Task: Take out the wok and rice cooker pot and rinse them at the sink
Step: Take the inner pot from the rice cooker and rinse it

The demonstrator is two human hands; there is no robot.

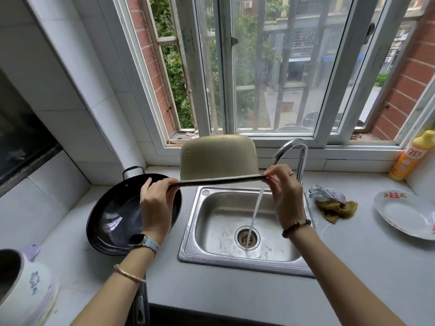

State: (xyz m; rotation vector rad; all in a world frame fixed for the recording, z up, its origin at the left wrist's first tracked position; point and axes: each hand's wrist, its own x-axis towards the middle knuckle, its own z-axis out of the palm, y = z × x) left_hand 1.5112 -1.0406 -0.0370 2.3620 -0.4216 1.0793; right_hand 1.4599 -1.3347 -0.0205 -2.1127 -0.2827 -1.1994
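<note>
The beige rice cooker pot hangs upside down over the back of the steel sink. My left hand grips its rim on the left, and my right hand pinches the rim on the right. Water runs from the curved tap in a thin stream into the drain, just under the pot's right edge. The black wok lies on the counter left of the sink, partly hidden by my left arm.
A white and lilac rice cooker stands open at the lower left. Right of the sink lie a steel scourer and a yellow cloth, then a white plate. An orange detergent bottle stands by the window.
</note>
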